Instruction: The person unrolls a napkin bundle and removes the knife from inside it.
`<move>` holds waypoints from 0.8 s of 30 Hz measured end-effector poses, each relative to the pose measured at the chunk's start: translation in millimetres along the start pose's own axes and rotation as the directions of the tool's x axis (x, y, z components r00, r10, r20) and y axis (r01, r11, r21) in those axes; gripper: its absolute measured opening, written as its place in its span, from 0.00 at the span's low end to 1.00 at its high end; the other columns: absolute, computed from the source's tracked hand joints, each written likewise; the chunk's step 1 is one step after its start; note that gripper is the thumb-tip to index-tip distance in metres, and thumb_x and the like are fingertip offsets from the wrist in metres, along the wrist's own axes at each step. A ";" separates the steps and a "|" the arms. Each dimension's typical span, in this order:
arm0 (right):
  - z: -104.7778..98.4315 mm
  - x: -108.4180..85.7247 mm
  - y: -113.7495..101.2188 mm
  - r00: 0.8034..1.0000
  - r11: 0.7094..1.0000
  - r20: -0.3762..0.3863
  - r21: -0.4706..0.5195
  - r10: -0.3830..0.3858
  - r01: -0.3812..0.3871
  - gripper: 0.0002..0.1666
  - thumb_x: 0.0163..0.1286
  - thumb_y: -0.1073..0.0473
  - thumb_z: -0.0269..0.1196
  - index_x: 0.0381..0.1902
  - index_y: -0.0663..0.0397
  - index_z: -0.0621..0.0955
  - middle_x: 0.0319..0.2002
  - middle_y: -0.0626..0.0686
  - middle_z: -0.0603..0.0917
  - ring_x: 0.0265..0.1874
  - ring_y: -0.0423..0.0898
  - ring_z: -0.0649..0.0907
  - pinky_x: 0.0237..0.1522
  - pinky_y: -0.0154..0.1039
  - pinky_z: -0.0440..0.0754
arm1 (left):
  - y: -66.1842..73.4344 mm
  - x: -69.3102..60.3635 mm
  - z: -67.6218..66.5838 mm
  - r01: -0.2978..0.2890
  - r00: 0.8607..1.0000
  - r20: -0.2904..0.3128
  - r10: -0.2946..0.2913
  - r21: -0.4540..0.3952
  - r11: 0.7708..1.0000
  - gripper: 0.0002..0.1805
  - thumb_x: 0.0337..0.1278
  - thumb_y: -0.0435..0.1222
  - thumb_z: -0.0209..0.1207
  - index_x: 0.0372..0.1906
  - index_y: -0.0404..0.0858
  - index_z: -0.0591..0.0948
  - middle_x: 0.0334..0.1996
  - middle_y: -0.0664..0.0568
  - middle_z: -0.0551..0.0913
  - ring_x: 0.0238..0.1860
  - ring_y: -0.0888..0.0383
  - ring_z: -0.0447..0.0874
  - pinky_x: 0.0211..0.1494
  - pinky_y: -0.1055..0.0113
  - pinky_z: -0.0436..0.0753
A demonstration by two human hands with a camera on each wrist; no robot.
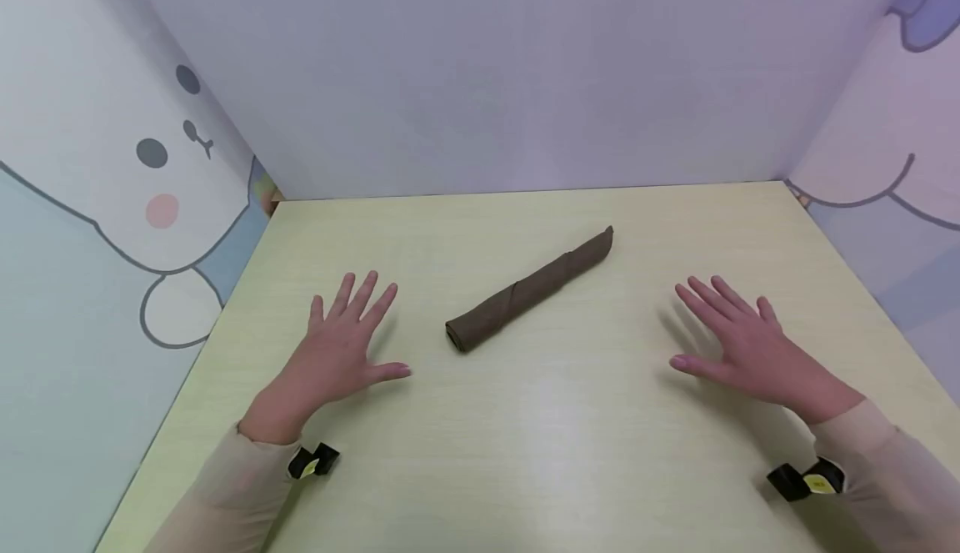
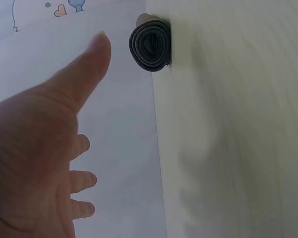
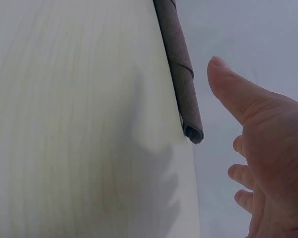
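A dark brown rolled-up cloth (image 1: 531,290) lies diagonally on the table, its near end to the left and its far end to the right. In the left wrist view the roll's spiral end (image 2: 150,45) shows several tight layers. My left hand (image 1: 339,351) hovers to the left of the roll, fingers spread and holding nothing. On the other side, my right hand (image 1: 742,349) is also spread above the table, apart from the roll. The right wrist view shows the roll's narrower end (image 3: 191,130) beyond the thumb.
The pale wooden table (image 1: 525,453) runs back to a plain light wall (image 1: 510,69). Cartoon-printed panels stand at the left (image 1: 90,119) and right (image 1: 892,119) sides. A small black device sits on each sleeve at the wrist.
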State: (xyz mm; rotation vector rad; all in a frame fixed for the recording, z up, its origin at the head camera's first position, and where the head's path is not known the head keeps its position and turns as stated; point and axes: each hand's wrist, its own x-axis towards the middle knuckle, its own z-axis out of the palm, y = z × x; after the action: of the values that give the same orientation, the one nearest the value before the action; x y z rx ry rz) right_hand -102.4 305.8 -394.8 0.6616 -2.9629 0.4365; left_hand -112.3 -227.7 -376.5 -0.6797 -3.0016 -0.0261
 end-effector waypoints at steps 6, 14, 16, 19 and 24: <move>-1.6 20.5 -9.0 0.999 0.999 0.036 0.033 -0.021 0.020 0.56 0.57 0.36 0.68 0.76 0.46 0.56 0.74 0.58 0.57 0.73 0.61 0.51 0.58 0.78 0.43 | 13.8 14.3 -2.0 -0.076 0.997 -0.001 0.076 0.008 0.997 0.62 0.39 0.78 0.49 0.78 0.49 0.48 0.76 0.44 0.45 0.75 0.40 0.39 0.60 0.25 0.50; 8.3 50.6 -14.7 0.996 0.998 0.082 0.040 -0.043 0.040 0.55 0.58 0.33 0.65 0.76 0.44 0.57 0.74 0.55 0.57 0.73 0.59 0.51 0.59 0.76 0.45 | 32.7 36.4 0.4 -0.176 0.984 0.018 0.176 0.008 0.984 0.61 0.41 0.78 0.47 0.78 0.50 0.48 0.76 0.46 0.46 0.76 0.44 0.37 0.61 0.26 0.50; 11.3 58.3 -16.2 0.994 0.998 0.091 0.037 -0.056 0.053 0.55 0.58 0.31 0.65 0.76 0.45 0.57 0.74 0.55 0.57 0.73 0.58 0.51 0.60 0.75 0.45 | 36.2 41.0 2.3 -0.201 0.979 0.032 0.201 0.014 0.979 0.60 0.42 0.77 0.49 0.78 0.49 0.49 0.76 0.46 0.47 0.76 0.44 0.37 0.61 0.26 0.51; 16.0 69.7 -19.2 0.991 0.996 0.105 0.036 -0.085 0.081 0.56 0.58 0.30 0.63 0.76 0.47 0.57 0.74 0.56 0.58 0.73 0.58 0.52 0.61 0.75 0.46 | 40.6 47.2 5.6 -0.235 0.971 0.060 0.233 0.022 0.972 0.60 0.43 0.76 0.50 0.77 0.49 0.49 0.76 0.47 0.48 0.76 0.44 0.38 0.62 0.27 0.51; 23.1 84.0 -23.6 0.986 0.993 0.119 0.038 -0.119 0.115 0.56 0.58 0.27 0.61 0.76 0.47 0.57 0.74 0.56 0.58 0.73 0.58 0.53 0.62 0.73 0.46 | 46.7 57.5 10.1 -0.282 0.955 0.101 0.277 0.030 0.959 0.59 0.43 0.76 0.49 0.77 0.49 0.50 0.76 0.49 0.47 0.76 0.46 0.38 0.63 0.28 0.50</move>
State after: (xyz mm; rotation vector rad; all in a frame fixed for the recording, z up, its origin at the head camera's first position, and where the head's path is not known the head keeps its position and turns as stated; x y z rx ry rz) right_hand -168.5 244.5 -399.6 0.8912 -3.0138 0.4481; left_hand -144.5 -160.6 -382.6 -1.1237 -2.9517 0.0897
